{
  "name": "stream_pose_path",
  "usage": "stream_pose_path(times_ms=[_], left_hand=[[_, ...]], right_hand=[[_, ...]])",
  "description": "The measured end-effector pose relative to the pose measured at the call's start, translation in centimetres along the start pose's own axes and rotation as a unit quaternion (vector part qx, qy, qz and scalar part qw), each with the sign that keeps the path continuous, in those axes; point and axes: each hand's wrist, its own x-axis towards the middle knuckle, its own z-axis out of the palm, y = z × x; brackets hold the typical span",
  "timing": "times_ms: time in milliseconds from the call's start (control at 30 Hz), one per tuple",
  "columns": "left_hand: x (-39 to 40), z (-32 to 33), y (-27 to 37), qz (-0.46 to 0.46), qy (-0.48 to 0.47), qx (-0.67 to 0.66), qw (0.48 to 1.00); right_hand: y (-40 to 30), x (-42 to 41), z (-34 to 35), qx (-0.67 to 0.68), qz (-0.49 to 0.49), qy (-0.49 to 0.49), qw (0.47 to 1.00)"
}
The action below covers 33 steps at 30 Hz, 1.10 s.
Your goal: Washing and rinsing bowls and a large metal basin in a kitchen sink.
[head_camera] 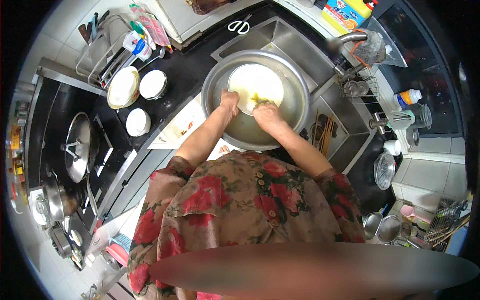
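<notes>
A large metal basin (303, 80) of cloudy water rests over the sink in front of me. Inside it is a round white dish (255, 78), either a plate or a shallow bowl. My left hand (230, 102) grips the dish at its left rim. Pressed down at the near side of the dish, my right hand (268, 114) holds a yellow-green cloth or scrubber (258, 99), mostly covered by the fingers.
White-handled scissors (239, 27) lie behind the basin. Stacked bowls (123, 87) and a white cup (138, 122) stand on the left counter. Chopsticks (327, 135) lie in the right sink basin (348, 146). A faucet (352, 37) reaches in from the right, and a lidded wok (78, 146) is far left.
</notes>
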Motion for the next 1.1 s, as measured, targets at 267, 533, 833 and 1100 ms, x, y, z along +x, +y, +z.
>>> stream_pose_path(times_ms=[267, 533, 833, 1100], left_hand=[[-1.2, -0.1, -2.2, -0.037, 0.012, 0.016, 0.999], [-0.5, -0.8, -1.9, -0.016, 0.062, 0.045, 0.997], [0.9, -2.4, -1.1, 0.029, -0.025, 0.197, 0.980], [-1.8, -0.7, 0.3, -0.022, 0.001, 0.121, 0.992]], right_hand=[[-1.7, -0.4, -2.9, 0.290, -0.021, 0.092, 0.952], [1.2, -2.9, -0.4, 0.155, -0.025, 0.042, 0.987], [1.5, -0.5, -3.6, 0.306, -0.112, -0.075, 0.942], [2.4, 6.5, -0.8, 0.242, -0.023, 0.063, 0.968]])
